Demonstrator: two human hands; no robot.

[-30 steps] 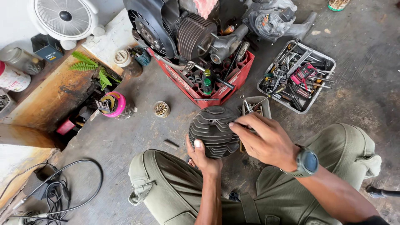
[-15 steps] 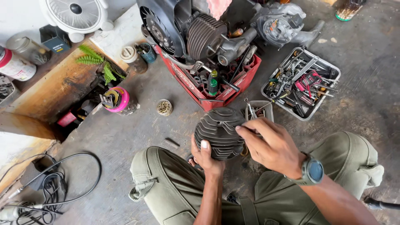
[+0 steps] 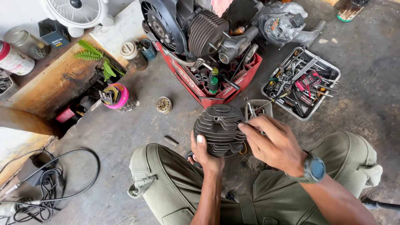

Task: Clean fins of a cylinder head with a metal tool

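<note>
Knees in olive trousers (image 3: 175,187) filled the bottom of the view, cut off by the lower edge. Between them the left hand (image 3: 205,155) clasped the near underside of a dark finned engine cylinder (image 3: 220,129), thumb up against its fins. The right hand (image 3: 275,141), with a watch on its wrist, lay over the cylinder's right flank, fingers closed toward something small at the fins; what they pinched was probably a thin tool or pin, too hidden to tell. The cylinder sat just off the concrete floor (image 3: 125,129), with open floor to its left and little room on its right, where a small grey tray (image 3: 260,107) stood touching distance away.

Farther out, a red crate (image 3: 216,89) held an engine block (image 3: 196,33), and a grey tool tray (image 3: 302,83) crowded with hand tools lay to the right. A small tin of screws (image 3: 164,105) and a pink roll (image 3: 116,96) sat left of the crate, with black cables (image 3: 50,183) coiled at the left edge and a white fan (image 3: 77,12) cut off at the top.

Compared with a second before, the cylinder had been turned slightly and the right hand had shifted further across its side.
</note>
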